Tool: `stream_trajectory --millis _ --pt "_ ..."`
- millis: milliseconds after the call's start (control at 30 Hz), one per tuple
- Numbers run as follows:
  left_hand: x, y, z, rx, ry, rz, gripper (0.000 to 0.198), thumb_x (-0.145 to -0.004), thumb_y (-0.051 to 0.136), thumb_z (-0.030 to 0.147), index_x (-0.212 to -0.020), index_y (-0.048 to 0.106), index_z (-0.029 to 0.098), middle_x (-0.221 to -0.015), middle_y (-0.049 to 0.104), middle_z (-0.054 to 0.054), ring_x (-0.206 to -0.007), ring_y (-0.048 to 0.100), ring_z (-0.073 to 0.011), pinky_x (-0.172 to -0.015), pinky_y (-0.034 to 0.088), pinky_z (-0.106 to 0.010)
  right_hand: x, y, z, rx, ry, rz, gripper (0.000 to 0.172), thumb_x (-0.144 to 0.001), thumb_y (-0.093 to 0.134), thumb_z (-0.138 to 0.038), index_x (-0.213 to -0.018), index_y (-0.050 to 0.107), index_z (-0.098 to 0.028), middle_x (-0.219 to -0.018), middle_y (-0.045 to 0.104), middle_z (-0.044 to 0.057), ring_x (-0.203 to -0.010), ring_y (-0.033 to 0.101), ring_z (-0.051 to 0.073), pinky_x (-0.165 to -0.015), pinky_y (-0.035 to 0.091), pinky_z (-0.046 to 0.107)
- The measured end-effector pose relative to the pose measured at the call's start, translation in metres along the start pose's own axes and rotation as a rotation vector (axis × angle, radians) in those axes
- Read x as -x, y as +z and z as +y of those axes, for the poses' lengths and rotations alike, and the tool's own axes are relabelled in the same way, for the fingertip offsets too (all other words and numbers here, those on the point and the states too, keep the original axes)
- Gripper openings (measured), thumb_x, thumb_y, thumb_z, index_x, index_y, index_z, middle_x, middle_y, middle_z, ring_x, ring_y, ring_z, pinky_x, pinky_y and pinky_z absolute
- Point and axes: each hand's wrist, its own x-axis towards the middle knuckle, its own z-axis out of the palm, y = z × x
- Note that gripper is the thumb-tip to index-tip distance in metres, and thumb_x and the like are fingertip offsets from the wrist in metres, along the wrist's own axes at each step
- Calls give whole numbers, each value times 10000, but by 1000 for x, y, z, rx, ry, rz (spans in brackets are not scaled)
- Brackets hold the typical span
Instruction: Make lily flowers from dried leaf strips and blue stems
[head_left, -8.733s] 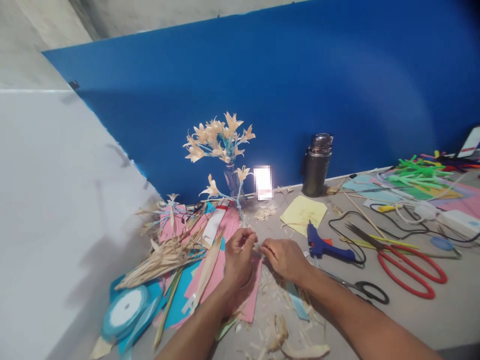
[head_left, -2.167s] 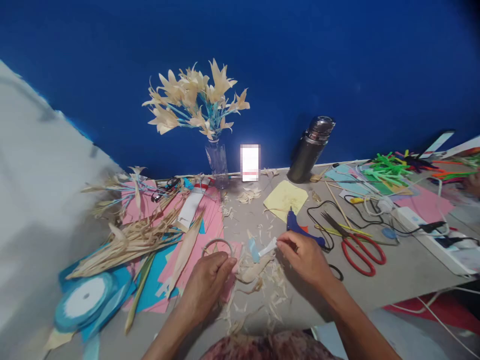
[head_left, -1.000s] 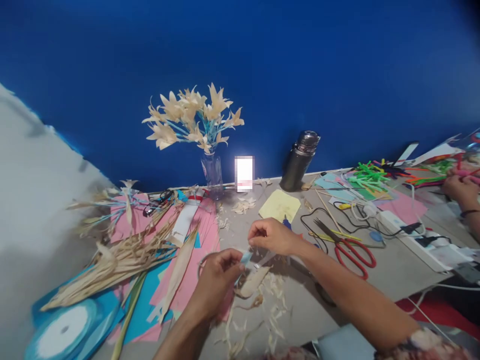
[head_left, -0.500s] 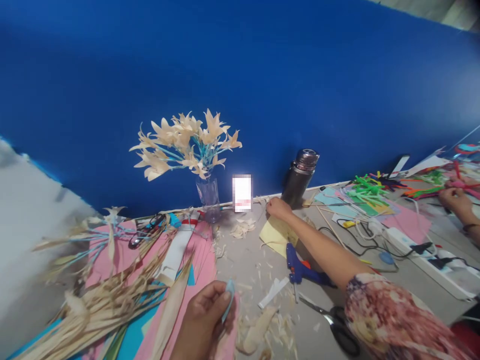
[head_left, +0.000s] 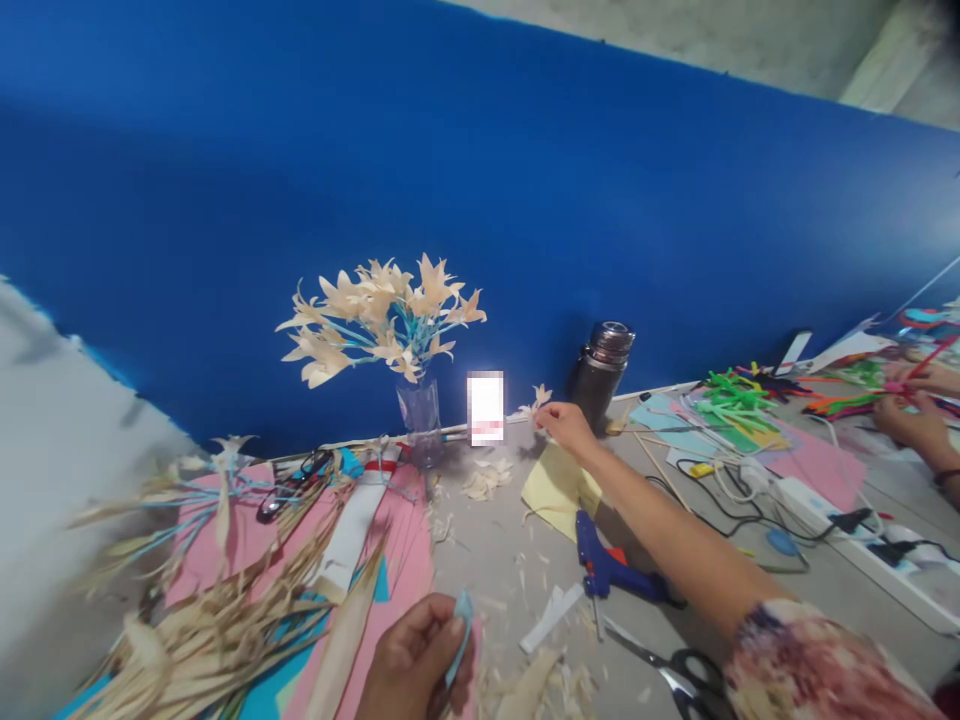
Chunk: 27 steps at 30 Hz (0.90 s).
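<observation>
My right hand point(head_left: 565, 425) is stretched far out to the back of the table and pinches a small cream husk flower point(head_left: 537, 398) lifted just off the surface, beside the steel flask point(head_left: 598, 374). My left hand point(head_left: 420, 662) stays near the front edge, closed on a light blue strip of ribbon point(head_left: 460, 640). A clear vase point(head_left: 420, 420) with cream husk flowers on blue stems point(head_left: 382, 315) stands left of my right hand. Dried husk leaves point(head_left: 217, 620) lie on pink and blue paper at the left.
A blue glue gun point(head_left: 609, 565), black scissors point(head_left: 679, 675), yellow paper point(head_left: 559, 485), cables and a white power strip point(head_left: 847, 515) lie to the right. Green and coloured craft pieces point(head_left: 739, 398) sit further back. Another person's hands point(head_left: 911, 420) work at the far right. A blue wall stands behind.
My right hand left the ribbon, reached back beside the flask and picked up a small husk flower. My left hand kept the blue strip. The view tilted up.
</observation>
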Motion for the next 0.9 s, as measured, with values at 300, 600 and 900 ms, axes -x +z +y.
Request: stream_trajectory --millis 300,600,900 --pt "19 10 11 -29 105 -68 416 -620 896 424 -746 591 171 -602 520 53 -512 484 -68 -510 389 -191 83 -27 -46 -370 -252 116 229 -799 647 -397 -728 680 -181 -567 576 -25 -524 503 130 -536 377 256" --pt "38 7 15 -60 280 -85 357 -690 828 408 -768 573 170 -578 495 68 -441 408 -52 -441 279 -187 187 -1 -62 -786 -102 -311 259 -746 763 -426 -745 665 -186 -718 709 28 -475 425 82 -449 316 236" --pt "51 18 10 -102 373 -110 298 -668 843 345 -777 645 151 -626 564 40 -526 472 -72 -526 395 -211 222 14 -61 -923 -3 -340 241 -734 767 -379 -704 629 -183 -667 674 6 -457 396 69 -427 267 222"
